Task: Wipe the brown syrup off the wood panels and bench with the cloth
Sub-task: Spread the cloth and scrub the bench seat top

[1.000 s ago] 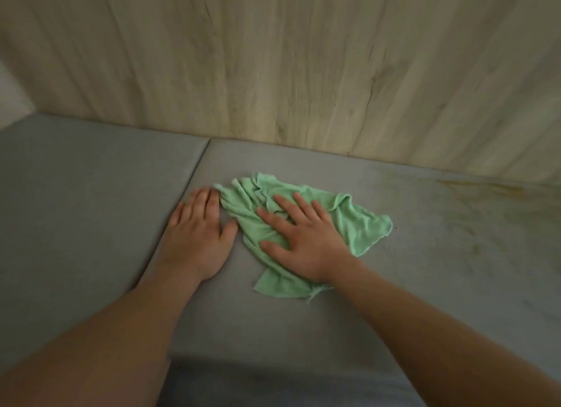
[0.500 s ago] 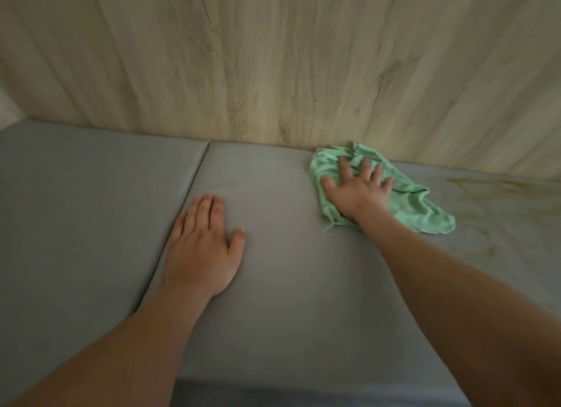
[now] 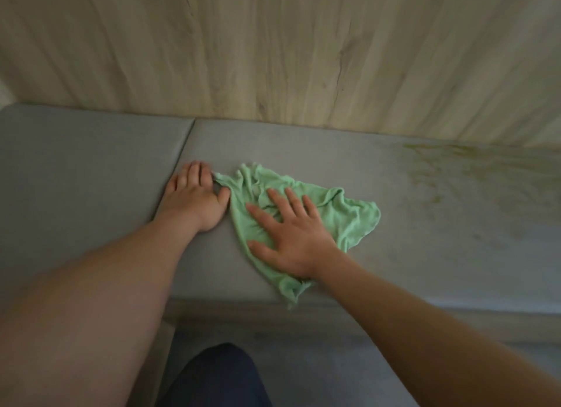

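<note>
A person's right hand (image 3: 291, 233), fingers spread flat, presses the green cloth (image 3: 349, 212) onto the grey worktop (image 3: 303, 139) in mid-wipe. The left hand (image 3: 194, 197) lies flat beside it, thumb at the cloth's corner. Brown syrup (image 3: 440, 164) streaks well right of the hand look like the next stretch to reach.

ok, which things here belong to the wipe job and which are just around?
Job: cloth; right hand pressing it flat; syrup smeared at the bench's right; bench; wood panel.
Just around: left hand resting flat on the bench; knee; floor.
</note>
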A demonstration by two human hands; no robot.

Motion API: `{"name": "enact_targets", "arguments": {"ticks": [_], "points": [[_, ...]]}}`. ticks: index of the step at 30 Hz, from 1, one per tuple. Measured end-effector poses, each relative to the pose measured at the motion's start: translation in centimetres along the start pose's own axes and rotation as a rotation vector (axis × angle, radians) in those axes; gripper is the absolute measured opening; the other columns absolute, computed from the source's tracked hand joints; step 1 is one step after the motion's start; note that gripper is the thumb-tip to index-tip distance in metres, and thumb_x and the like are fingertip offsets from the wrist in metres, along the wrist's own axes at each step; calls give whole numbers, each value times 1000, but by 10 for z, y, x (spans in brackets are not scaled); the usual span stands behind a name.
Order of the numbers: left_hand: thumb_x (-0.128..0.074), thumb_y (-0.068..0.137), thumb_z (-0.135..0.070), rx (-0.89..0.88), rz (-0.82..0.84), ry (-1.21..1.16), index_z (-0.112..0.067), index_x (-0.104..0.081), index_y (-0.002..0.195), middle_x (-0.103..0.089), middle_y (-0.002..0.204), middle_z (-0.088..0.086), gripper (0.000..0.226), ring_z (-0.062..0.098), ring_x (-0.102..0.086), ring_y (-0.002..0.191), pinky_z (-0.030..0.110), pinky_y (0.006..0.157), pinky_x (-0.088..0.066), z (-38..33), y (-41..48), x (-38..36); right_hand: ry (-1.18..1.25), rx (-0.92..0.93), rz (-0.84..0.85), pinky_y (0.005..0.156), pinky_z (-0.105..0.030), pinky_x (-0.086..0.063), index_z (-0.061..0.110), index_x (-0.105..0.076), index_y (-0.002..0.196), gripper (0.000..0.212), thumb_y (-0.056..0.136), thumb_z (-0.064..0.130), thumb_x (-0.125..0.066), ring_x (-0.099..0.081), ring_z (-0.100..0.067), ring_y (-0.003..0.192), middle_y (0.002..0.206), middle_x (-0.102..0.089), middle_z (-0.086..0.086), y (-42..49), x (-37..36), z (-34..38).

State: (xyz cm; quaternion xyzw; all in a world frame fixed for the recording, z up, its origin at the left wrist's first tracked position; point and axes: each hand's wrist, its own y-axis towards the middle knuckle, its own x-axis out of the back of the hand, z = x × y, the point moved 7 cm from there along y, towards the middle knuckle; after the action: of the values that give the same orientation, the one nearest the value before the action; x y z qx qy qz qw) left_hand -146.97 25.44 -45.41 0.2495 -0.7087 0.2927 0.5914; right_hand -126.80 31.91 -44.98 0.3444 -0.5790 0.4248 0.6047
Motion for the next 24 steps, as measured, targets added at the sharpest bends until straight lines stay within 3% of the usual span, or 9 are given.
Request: {"name": "enact_targets", "arguments": {"ticks": [3,6,9,11,14,17,21,24], "points": [[-23,105,-56,-3,20,-7,-9,-8,164,-1,173,10,77,26,-1,159,43,128,-6,0,-5,4,-51,195,-14,128,-53,1,53,-6,161,78,92,81,-29,3,-30,160,174,-4,-2,-51,-2,0],[-34,107,-47,-46,6,-100,-4,-24,161,-17,170,17,70,30,-15,157,42,126,-14,-3,-16,8,-67,192,2,128,-54,1,57,-5,159,80,90,85,-33,5,-28,160,174,-4,1,-81,-3,-14],[-51,101,-16,-50,-139,-399,2,-61,133,-57,142,25,37,36,-52,134,39,110,-37,15,-28,33,-13,111,-1,126,-57,2,59,-7,158,81,86,88,-29,7,-31,160,174,-3,3,-63,-5,22],[-52,98,-7,38,-303,-530,2,-69,114,-67,121,26,25,40,-61,116,40,97,-43,40,-37,56,30,140,17,126,-56,7,59,-7,158,79,87,88,-27,10,-30,160,174,1,5,-34,-7,62],[-50,99,-9,165,-417,-533,1,-69,104,-69,111,27,22,42,-62,108,43,91,-44,83,-46,73,75,214,34,126,-54,9,61,-11,156,72,90,86,-25,9,-25,160,174,0,9,19,-6,106],[-50,98,-9,201,-431,-533,1,-67,99,-68,107,29,20,44,-62,104,46,90,-45,99,-44,74,69,268,34,127,-49,5,61,-14,156,69,92,85,-24,4,-18,160,173,-5,12,67,-2,109],[-57,90,-7,125,-459,-522,-2,-66,98,-67,105,25,13,43,-60,104,47,93,-46,85,-41,62,48,207,33,128,-47,-1,60,-15,157,70,91,83,-21,1,-15,160,173,-7,13,141,5,77],[-57,89,-9,-1,-392,-505,-5,-62,106,-61,113,20,18,37,-53,110,44,96,-42,58,-44,45,37,100,33,128,-47,-1,59,-15,157,67,94,80,-22,1,-15,160,173,-5,13,192,11,45]]}}
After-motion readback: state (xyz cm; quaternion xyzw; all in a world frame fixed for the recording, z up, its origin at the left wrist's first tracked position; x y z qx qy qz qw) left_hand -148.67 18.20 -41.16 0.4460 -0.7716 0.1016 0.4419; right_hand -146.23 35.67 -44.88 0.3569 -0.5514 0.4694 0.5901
